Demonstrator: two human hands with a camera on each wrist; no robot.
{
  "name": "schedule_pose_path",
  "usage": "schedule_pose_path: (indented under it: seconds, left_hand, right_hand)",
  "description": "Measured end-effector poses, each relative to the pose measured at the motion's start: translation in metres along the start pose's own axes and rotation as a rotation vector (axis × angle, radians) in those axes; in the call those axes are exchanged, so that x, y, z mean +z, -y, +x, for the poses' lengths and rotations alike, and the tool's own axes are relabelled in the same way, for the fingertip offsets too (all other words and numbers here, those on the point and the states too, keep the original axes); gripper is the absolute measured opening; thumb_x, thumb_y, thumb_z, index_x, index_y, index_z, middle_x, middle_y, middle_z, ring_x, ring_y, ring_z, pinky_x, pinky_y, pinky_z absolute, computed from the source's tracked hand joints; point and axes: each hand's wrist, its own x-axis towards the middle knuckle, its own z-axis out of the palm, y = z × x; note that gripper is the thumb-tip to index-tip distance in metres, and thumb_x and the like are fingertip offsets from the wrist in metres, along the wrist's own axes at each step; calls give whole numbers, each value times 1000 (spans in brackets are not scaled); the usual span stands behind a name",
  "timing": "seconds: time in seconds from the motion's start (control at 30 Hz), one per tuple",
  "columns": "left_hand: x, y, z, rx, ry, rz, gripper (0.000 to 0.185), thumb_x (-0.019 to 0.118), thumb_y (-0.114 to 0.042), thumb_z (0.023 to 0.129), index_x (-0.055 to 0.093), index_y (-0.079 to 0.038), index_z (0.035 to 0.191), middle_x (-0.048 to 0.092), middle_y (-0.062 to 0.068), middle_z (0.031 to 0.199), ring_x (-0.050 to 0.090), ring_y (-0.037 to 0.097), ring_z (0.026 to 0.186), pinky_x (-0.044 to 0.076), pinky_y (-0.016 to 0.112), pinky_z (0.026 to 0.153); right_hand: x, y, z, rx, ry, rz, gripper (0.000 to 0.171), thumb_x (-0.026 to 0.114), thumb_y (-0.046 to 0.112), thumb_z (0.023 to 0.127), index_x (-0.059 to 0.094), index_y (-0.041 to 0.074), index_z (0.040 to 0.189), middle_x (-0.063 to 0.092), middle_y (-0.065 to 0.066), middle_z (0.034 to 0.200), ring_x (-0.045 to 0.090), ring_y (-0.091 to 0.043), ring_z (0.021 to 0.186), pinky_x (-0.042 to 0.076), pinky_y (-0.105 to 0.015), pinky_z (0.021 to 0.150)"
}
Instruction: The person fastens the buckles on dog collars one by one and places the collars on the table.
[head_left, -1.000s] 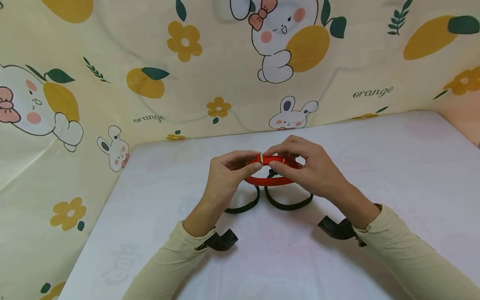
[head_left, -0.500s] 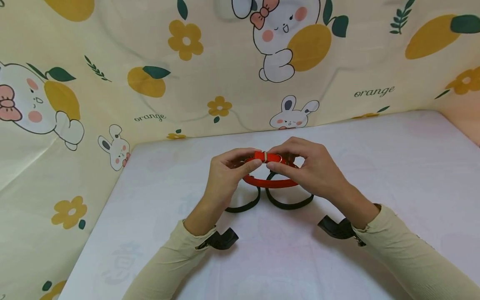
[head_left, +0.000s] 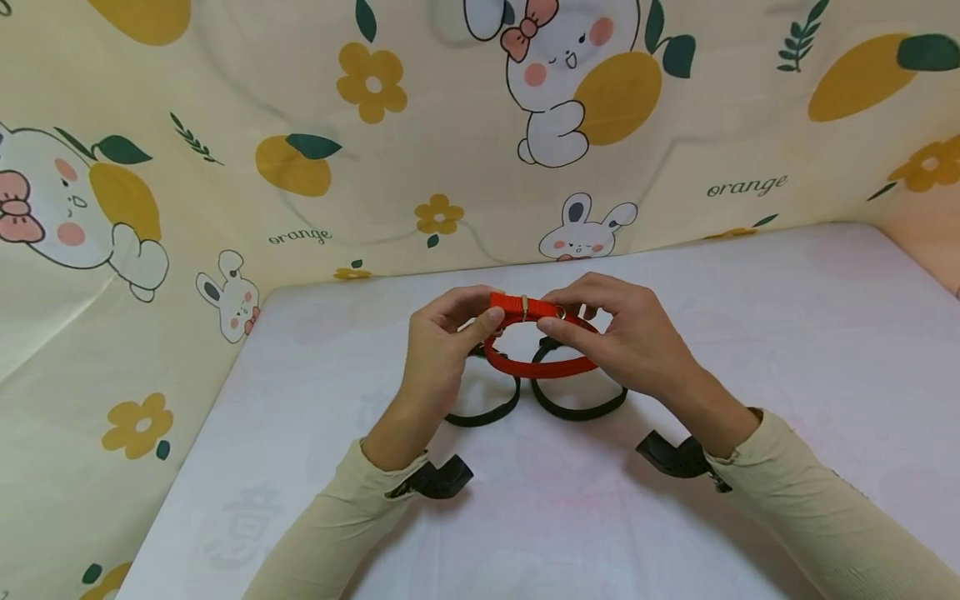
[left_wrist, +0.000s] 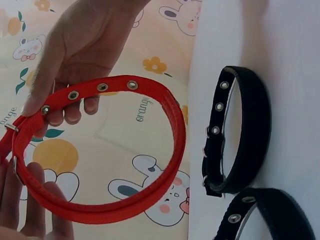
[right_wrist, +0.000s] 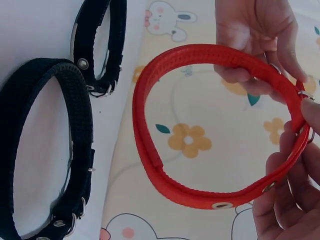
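A red collar [head_left: 536, 365] with metal eyelets, closed into a loop, is held above the white table between both hands. My left hand [head_left: 450, 329] pinches its far-left end near the buckle. My right hand [head_left: 600, 333] pinches the strap on the right, by the metal ring. In the left wrist view the red collar [left_wrist: 100, 150] shows its row of eyelets; in the right wrist view the red collar [right_wrist: 210, 125] hangs as an open loop. Two black collars [head_left: 577, 408] [head_left: 483, 412] lie on the table just below the hands.
The white table [head_left: 787, 350] is walled by a cream cloth [head_left: 225, 167] printed with rabbits and oranges at the back and left. The black collars [right_wrist: 55, 145] [left_wrist: 240, 130] lie side by side near the table's middle. Black wrist mounts sit at both sleeves.
Both hands have lifted the red collar slightly. The left hand has slid left along the strap, so the loop opens wider. The black collars have not moved.
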Motion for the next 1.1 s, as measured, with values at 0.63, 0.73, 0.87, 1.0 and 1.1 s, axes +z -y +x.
schedule_pose_path:
  seconds: [0.63,0.73,0.87,1.0,1.1]
  left_hand:
    - [7,6,-2,-19,59,36,27,72,-4,89,68,-2,116,71,6,104,66,20,98,55,25,79]
    - [8,8,-2,-29,58,27,26,72,-4,89,69,-1,114,72,-2,98,66,19,96,54,26,77]
    - [9,8,-3,-21,58,23,24,72,-2,88,70,2,112,72,-6,94,68,17,94,54,28,83]
    - [10,7,-3,9,37,7,24,72,-2,88,69,4,111,73,-6,91,67,17,90,54,28,86]
    - [9,6,-4,15,15,-12,24,71,-3,89,68,3,112,74,-6,91,68,16,90,55,28,86]
  right_hand:
    - [2,-2,-1,-4,19,39,19,79,23,86,77,21,105,67,9,90,56,-5,84,46,-22,72]
    - [3,-2,-1,27,46,38,18,79,27,87,77,23,104,67,10,89,56,-5,84,46,-24,73]
    - [3,0,0,54,54,15,16,79,31,86,78,24,100,69,10,88,57,-5,84,46,-28,75]
    - [2,2,0,60,43,-14,17,80,30,85,79,23,100,72,9,90,59,-6,86,47,-32,77]
    - [1,3,0,54,36,-33,18,81,28,85,79,22,101,72,8,90,59,-7,86,48,-32,76]
